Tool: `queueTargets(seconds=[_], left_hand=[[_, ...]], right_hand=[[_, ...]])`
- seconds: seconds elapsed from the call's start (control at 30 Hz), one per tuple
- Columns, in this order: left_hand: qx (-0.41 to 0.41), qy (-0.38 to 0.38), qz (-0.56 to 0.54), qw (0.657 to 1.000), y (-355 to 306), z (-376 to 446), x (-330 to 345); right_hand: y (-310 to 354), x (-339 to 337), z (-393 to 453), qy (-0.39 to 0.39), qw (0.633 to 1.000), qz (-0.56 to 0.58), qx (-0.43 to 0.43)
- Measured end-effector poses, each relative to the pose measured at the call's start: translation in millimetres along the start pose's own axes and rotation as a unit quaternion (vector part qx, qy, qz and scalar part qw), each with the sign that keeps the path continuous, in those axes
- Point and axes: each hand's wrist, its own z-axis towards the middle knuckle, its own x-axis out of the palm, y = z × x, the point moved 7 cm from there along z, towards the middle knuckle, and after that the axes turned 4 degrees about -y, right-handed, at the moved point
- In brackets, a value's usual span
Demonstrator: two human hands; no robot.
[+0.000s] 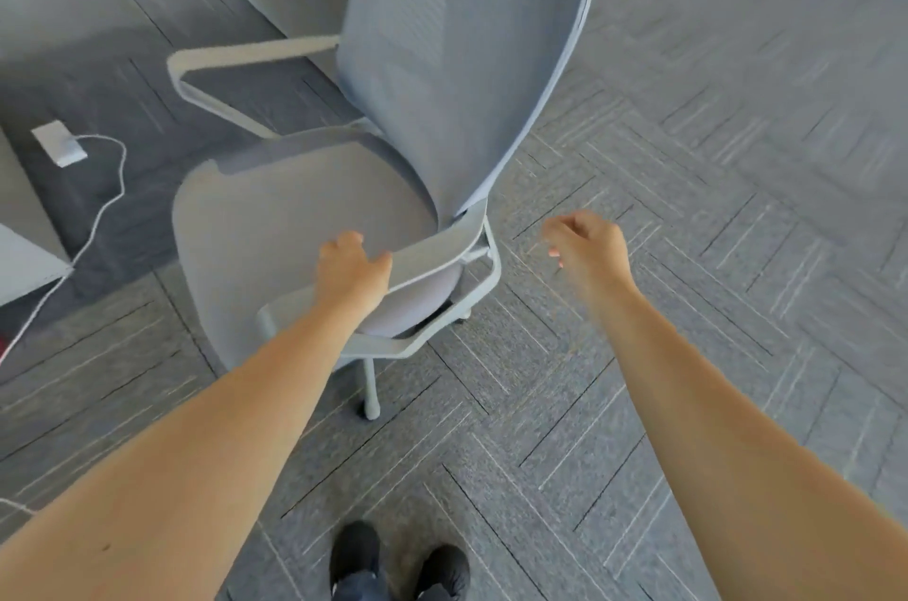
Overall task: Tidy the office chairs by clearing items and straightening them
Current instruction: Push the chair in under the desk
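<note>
The office chair (314, 217) stands on the carpet (688, 217) at about 11 o'clock from the person's shoes (398, 561), its mesh backrest (457, 60) rising toward 12 o'clock and its seat showing nothing on it. The left hand (350, 270) grips the near armrest (432, 251), fingers curled over its edge. The right hand (587, 246) hangs in the air at 1 o'clock, apart from the chair, its fingers loosely curled and holding nothing.

The step in hand looks like swinging or rolling the chair square. One grip on an armrest tends to spin the seat rather than move the base, so the free hand would do best on the backrest frame, just beside it at 11 o'clock. Push low and evenly. The white cable (105, 207) and charger (59, 143) at 9 o'clock lie near the casters' path; steer away from them.
</note>
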Motion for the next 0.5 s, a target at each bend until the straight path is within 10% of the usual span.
queueTargets(seconds=[0.5], left_hand=[[0.192,0.041,-0.148,0.969,-198.0,-42.7,-71.5]], right_hand=[[103.6,-65.9,7.9,-0.106,0.988,0.077,-0.087]])
